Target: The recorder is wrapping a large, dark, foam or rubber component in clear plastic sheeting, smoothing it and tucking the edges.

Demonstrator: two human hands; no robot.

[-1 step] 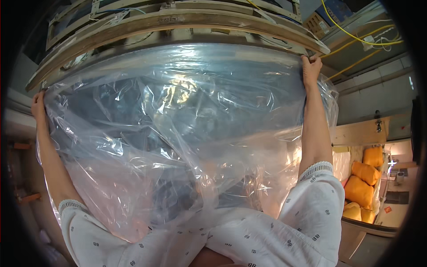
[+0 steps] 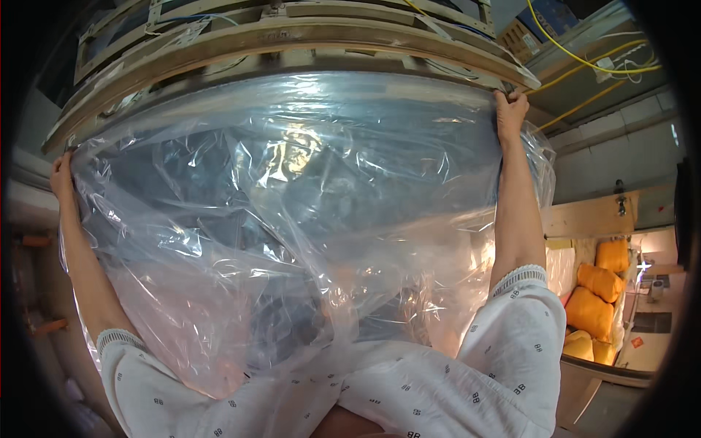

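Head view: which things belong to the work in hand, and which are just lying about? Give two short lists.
Part of the work:
clear plastic sheet, spread wide
left hand and right hand, at its upper corners
wooden beam just above, probably

Apparently just around:
orange bundles, lower right
cardboard box, upper right
yellow cable, upper right

We see small dark paired characters printed repeatedly across the white shirt, on its sleeves as well as its front. Pale capital lettering stands on the blue box at upper right. The cardboard box beside it carries a whitish label, too small for us to read. We make out a dark, illegible mark on the wooden beam.
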